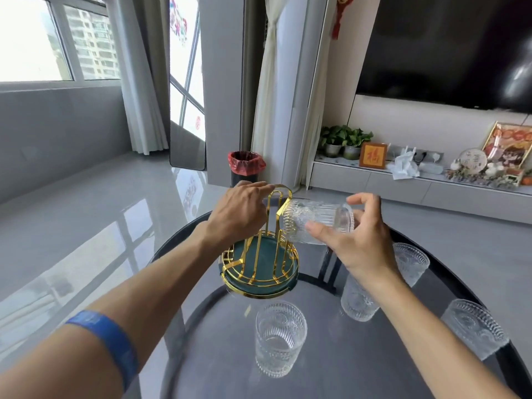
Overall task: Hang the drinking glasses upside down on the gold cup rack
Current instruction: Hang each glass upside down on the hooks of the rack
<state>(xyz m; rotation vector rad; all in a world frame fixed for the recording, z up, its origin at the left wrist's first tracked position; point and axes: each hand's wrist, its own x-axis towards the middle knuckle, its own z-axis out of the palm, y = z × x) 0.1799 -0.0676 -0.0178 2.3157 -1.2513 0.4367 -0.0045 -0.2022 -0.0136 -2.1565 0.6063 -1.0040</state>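
The gold cup rack (pixel 260 263) with its green round base stands on the glass table, tilted toward me. My left hand (pixel 239 214) grips the top of its tall gold loop. My right hand (pixel 357 240) holds a ribbed drinking glass (pixel 313 221) sideways, its mouth touching a gold prong at the rack's right side. Several more ribbed glasses stand upright on the table: one in front (pixel 280 338), one under my right wrist (pixel 357 300), one behind it (pixel 411 263) and one at the right edge (pixel 472 326).
The round dark glass table (pixel 218 355) has its rim close on the left and right. Beyond it lie a grey floor, a bin with a red bag (pixel 246 167) and a low white cabinet (pixel 403 182) with plants and ornaments.
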